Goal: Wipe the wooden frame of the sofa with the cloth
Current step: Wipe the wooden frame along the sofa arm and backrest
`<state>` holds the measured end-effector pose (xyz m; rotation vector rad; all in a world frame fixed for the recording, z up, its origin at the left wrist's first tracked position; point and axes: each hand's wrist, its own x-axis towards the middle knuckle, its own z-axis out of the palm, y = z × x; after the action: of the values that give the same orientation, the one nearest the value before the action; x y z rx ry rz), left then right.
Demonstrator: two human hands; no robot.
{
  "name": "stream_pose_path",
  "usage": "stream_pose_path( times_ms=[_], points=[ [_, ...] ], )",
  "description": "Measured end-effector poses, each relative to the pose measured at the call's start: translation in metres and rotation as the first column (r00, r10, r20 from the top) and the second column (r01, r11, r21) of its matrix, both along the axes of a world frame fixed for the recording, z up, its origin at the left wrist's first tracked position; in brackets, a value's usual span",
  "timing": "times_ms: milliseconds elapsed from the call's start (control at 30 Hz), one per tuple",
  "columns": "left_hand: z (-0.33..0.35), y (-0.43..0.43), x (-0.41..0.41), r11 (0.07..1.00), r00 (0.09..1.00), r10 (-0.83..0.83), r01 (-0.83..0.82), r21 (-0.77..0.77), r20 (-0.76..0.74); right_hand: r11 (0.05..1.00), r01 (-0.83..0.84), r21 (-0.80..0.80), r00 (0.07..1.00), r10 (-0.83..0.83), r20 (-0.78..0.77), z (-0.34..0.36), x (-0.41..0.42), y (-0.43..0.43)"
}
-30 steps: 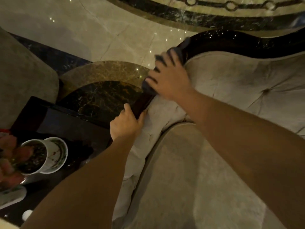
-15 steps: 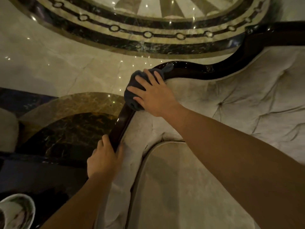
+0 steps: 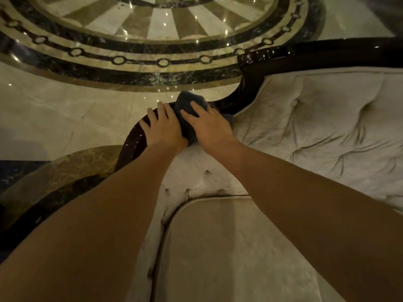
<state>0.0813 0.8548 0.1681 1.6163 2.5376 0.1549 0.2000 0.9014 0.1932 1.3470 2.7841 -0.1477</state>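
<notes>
The sofa's dark glossy wooden frame curves along the top of the pale tufted backrest. A dark blue-grey cloth lies bunched on the frame's curve. My right hand presses down on the cloth, fingers spread over it. My left hand rests flat on the frame just left of the cloth, touching the cloth's edge, fingers apart. Part of the cloth is hidden under both hands.
Beyond the frame lies a polished marble floor with a round dark-and-beige inlay. The beige seat cushion fills the lower middle. A dark marble band of the floor shows at lower left.
My left hand moved up along the frame from its lower end to beside the cloth. My right hand and the cloth slid a little further along the frame. The view shifted up.
</notes>
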Motion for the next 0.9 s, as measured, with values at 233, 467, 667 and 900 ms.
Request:
stream_pose_path(
  times_ms=[233,467,667,900],
  points=[
    [-0.01,0.003,0.001,0.997,0.999,-0.049,0.048,-0.053,-0.011,0.985,-0.111,0.13,0.987,0.094,0.13,0.026,0.04,0.013],
    [-0.019,0.009,0.004,0.999,0.998,-0.034,0.034,-0.011,-0.057,0.995,0.072,-0.063,0.997,-0.073,-0.007,0.003,-0.004,0.001],
    [-0.027,0.003,-0.003,0.992,0.998,-0.06,0.057,0.112,0.026,0.975,-0.061,0.214,0.983,0.022,0.18,0.005,0.024,0.04],
    [-0.04,0.009,-0.01,0.991,0.996,-0.08,0.075,0.112,0.042,0.995,-0.092,-0.024,0.995,0.093,0.03,0.002,-0.001,0.023]
  ],
)
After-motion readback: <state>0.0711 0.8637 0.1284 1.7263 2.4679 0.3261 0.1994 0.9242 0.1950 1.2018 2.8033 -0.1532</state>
